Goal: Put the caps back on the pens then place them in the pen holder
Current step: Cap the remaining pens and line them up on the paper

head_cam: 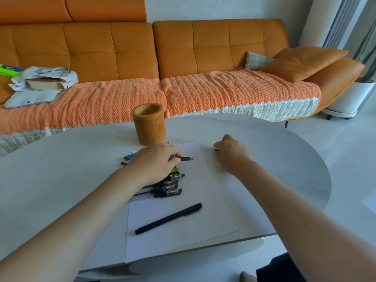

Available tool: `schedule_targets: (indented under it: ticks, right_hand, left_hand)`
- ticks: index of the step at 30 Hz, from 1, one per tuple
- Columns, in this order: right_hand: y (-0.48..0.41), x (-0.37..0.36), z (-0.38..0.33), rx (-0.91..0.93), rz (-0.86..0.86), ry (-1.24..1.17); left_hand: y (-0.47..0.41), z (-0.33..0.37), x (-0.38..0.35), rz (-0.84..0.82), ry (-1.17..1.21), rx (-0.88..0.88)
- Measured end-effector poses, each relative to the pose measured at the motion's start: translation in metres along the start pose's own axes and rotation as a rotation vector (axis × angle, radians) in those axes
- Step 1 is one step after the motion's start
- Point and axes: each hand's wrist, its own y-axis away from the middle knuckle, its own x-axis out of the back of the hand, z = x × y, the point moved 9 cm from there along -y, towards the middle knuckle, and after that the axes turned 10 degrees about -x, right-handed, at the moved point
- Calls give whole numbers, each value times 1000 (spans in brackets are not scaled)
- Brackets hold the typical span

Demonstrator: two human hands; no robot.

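Observation:
My left hand (157, 162) grips an uncapped black pen (188, 158), its metal tip pointing right above the white sheet of paper (203, 200). My right hand (232, 152) is curled to the right of it, pinching a small dark cap (216, 149) that is mostly hidden. Under my left hand lies a row of several capped black pens (167, 187), partly covered. A single capped black pen (168, 218) lies diagonally on the paper nearer to me. The bamboo pen holder (149, 124) stands upright behind my left hand.
More pen ends (128, 158), blue and dark, stick out left of my left hand. The white oval table (61, 159) ends close behind the holder, with an orange sofa (162, 58) beyond. A white planter (352, 98) stands at the far right.

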Motion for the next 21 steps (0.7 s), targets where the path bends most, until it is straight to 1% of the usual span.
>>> schedule_targets:
  ticks: [5,7,11,13,17,21]
  right_hand:
    - [9,2,-8,71,-31,-105]
    - [19,12,-17,117,6,-122]
    - [41,38,-43,224,60,-309]
    - [48,42,-55,262,19,-385]
    - [57,38,-69,270,-108,-484]
    - [63,34,-84,277,-195,-467]
  left_hand:
    - [8,0,1,23,3,3]
    - [11,-1,3,40,7,8]
    - [22,-5,10,101,41,18]
    - [32,-12,12,133,64,29]
    - [49,-26,17,149,64,32]
    - [58,-39,32,186,42,32]
